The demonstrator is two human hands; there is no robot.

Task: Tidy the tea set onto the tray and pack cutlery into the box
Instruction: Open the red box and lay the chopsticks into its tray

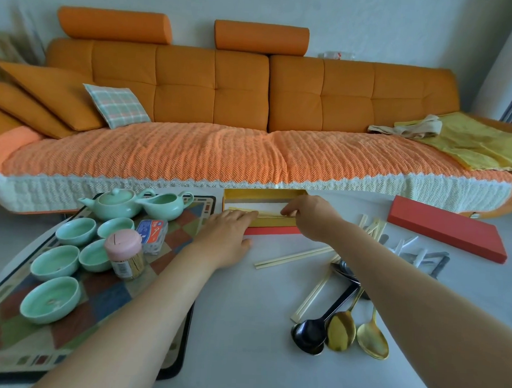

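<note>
An open box (263, 194), yellow inside and red outside, stands at the table's far edge. Pale chopsticks (265, 214) lie in it lengthwise. My left hand (227, 236) rests palm down at the box's left front, fingertips on the chopsticks' left end. My right hand (309, 216) pinches their right end inside the box. On the patterned tray (80, 298) at left stand a green teapot (115, 203), a green pitcher (164, 203) and several green cups (52, 298). More chopsticks (293, 257) and a black spoon (311, 333) with two gold spoons (371, 340) lie on the table at right.
A pink-lidded toothpick jar (125, 254) and a small blue-and-white packet (152, 232) share the tray with the cups. The red box lid (448, 229) lies at the far right, with white and dark cutlery (415, 251) in front of it. An orange sofa (252, 106) stands behind the table.
</note>
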